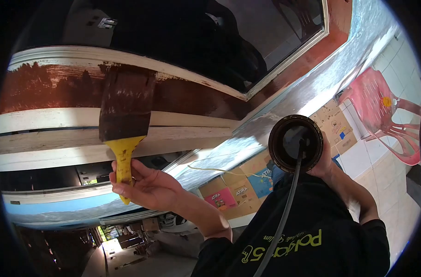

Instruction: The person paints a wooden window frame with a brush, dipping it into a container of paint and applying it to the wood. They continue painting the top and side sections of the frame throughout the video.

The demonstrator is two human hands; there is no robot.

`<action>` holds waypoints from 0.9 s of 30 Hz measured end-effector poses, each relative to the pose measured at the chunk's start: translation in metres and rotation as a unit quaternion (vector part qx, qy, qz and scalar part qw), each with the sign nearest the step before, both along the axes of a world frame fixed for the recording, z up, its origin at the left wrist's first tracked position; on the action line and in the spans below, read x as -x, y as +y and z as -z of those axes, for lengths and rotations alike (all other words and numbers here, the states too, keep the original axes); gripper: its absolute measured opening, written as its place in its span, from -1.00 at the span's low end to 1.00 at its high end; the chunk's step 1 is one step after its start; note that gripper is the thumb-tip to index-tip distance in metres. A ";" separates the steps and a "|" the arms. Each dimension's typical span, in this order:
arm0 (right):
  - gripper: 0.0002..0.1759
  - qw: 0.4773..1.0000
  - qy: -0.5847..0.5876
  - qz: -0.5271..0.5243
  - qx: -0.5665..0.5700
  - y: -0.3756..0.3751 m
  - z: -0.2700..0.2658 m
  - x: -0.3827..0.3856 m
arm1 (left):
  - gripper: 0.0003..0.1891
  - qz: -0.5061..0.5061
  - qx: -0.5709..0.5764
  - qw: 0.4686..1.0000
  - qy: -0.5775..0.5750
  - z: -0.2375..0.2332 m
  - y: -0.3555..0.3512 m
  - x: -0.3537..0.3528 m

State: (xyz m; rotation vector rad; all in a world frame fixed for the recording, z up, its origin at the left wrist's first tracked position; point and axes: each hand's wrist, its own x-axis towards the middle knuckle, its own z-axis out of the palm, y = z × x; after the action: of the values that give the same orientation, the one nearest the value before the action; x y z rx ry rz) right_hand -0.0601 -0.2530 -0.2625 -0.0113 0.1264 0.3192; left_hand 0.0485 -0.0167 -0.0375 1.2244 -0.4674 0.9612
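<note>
Brown stain covers the upper band of a wooden frame (pixel 58 85), its edge ragged where it meets a bare pale rail (pixel 44 117) below. The brush (pixel 126 108) lies flat against that boundary, its wide dark bristles loaded and pressed to the wood. It seems angled so the full width of the bristles meets the surface. The left hand (pixel 146 184) is closed round the lower end of the yellow handle, fingers curled behind and thumb across the front. Gripping so far from the bristles probably keeps the skin clear of the stain and lets the arm reach upward. The right hand (pixel 323 161) is wrapped round the side of a round tin (pixel 295 143), fingers clamped on its wall, with the open mouth turned toward the person. Held near the brush at chest height, it looks placed for short trips between the two. A black strap (pixel 284 207) droops from the tin down across the dark shirt (pixel 312 240); I cannot tell whether it is the tin's carrying handle. Above the stained band a dark pane (pixel 196 37) sits in a white-edged surround. Off to the right, flattened cardboard boxes (pixel 332 124) lie along the wall, seemingly as cover against drips. Beyond them a pink plastic chair (pixel 381 111) stands on the pale tiled floor (pixel 390 184), well apart from the work.
</note>
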 end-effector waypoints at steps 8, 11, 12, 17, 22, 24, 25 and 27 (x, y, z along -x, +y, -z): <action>-0.26 1.000 -0.011 -0.007 0.000 0.001 -0.004 0.000 | -0.51 -0.010 -0.016 1.000 0.000 -0.001 -0.002 -0.002; -0.26 1.000 -0.008 -0.001 -0.004 0.000 -0.001 0.001 | -0.50 -0.013 -0.016 1.000 0.005 0.003 0.005 0.002; -0.26 1.000 -0.003 -0.001 -0.002 0.000 -0.004 0.000 | -0.49 -0.010 -0.015 1.000 0.001 0.002 0.004 0.003; -0.25 1.000 -0.006 -0.011 -0.004 0.003 0.000 0.000 | -0.50 -0.025 -0.018 1.000 -0.002 -0.001 -0.007 0.002; -0.25 1.000 -0.003 -0.008 0.021 0.000 0.000 0.001 | -0.49 -0.025 -0.013 1.000 -0.002 0.002 0.004 0.003; -0.25 1.000 -0.007 -0.002 0.016 0.001 -0.004 0.001 | -0.51 -0.012 -0.008 1.000 -0.010 0.002 0.002 0.003; -0.25 1.000 -0.009 -0.002 0.015 0.001 -0.005 0.001 | -0.51 -0.009 -0.002 1.000 -0.007 0.000 -0.002 0.003; -0.25 1.000 -0.001 -0.010 0.005 0.002 0.000 0.001 | -0.52 -0.001 -0.005 1.000 -0.003 0.000 -0.004 0.003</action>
State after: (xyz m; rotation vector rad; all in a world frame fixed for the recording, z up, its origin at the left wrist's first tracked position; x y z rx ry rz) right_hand -0.0612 -0.2513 -0.2626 -0.0235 0.1258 0.3377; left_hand 0.0459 -0.0206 -0.0371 1.2318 -0.4769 0.9643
